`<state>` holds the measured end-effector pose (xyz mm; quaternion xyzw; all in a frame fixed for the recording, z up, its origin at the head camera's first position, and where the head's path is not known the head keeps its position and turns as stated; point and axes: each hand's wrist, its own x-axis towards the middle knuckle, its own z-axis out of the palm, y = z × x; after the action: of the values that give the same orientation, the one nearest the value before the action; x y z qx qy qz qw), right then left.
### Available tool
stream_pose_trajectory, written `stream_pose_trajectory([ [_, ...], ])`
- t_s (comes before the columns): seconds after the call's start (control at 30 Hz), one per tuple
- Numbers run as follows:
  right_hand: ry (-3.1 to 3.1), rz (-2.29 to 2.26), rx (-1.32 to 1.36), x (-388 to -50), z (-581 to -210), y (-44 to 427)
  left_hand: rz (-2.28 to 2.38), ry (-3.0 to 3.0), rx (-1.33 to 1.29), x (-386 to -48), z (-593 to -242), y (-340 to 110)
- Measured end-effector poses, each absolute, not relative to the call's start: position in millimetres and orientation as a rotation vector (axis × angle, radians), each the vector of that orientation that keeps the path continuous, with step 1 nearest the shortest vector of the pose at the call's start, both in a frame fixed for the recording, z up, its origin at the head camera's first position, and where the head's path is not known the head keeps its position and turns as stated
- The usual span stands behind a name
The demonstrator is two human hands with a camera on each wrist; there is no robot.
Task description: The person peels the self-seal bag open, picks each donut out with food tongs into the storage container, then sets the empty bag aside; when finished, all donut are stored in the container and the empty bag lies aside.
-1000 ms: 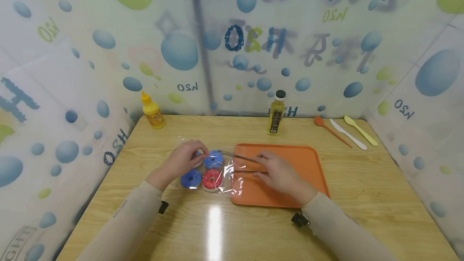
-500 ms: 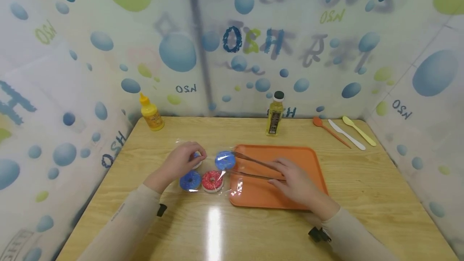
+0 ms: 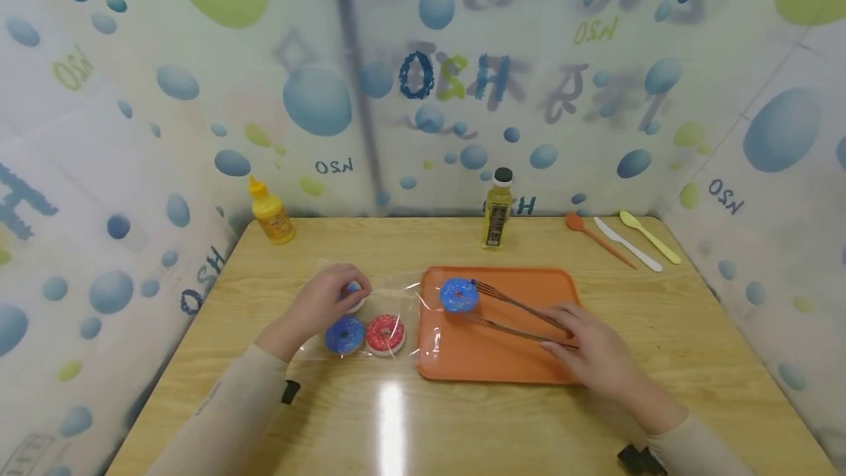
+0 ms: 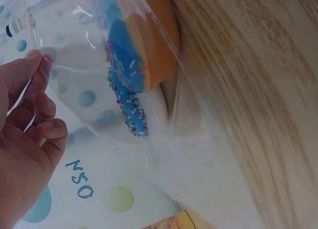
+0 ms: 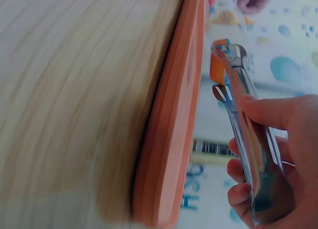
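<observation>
My left hand [image 3: 324,303] pinches the edge of a clear plastic bag [image 4: 84,40] between thumb and finger. Inside the bag lie a red sprinkled donut [image 3: 375,333] and a blue donut [image 3: 334,335]. Partly hidden by the left fingers is another blue-topped donut [image 3: 357,303]. My right hand [image 3: 595,347] grips metal tongs [image 5: 253,139], whose tips are clamped on a blue donut [image 3: 449,291]. That donut is over the left part of the orange tray [image 3: 502,366]; the right wrist view shows it raised above the tray rim.
At the back left stands a yellow squeeze bottle [image 3: 272,220]. An oil bottle [image 3: 496,213] stands behind the tray. An orange spoon [image 3: 598,238], a white knife [image 3: 628,244] and a yellow spoon [image 3: 651,236] lie at the back right. The bag's open side reaches the tray's left edge.
The right hand has moved right with the tongs, drawing the blue donut out of the bag and over the tray. The left hand has kept its hold on the bag.
</observation>
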<state>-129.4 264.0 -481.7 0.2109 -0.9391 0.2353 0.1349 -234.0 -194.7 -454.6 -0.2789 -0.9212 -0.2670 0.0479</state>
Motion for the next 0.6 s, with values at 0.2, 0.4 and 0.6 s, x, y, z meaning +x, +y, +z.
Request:
stream_pose_trajectory([
  [0.2, -2.694, 0.635, 0.536, -122.1, -483.3, 297.4, -0.826, -2.79, -0.867, -234.4, -453.3, -194.1],
  [0.4, -2.672, 0.649, 0.501, -120.5, -480.6, 330.7, -0.811, -2.768, -0.882, -235.7, -452.3, -193.0],
  [0.6, -2.691, 0.621, 0.45, -118.3, -478.6, 359.0, -0.823, -2.783, -0.884, -235.3, -449.5, -192.2],
])
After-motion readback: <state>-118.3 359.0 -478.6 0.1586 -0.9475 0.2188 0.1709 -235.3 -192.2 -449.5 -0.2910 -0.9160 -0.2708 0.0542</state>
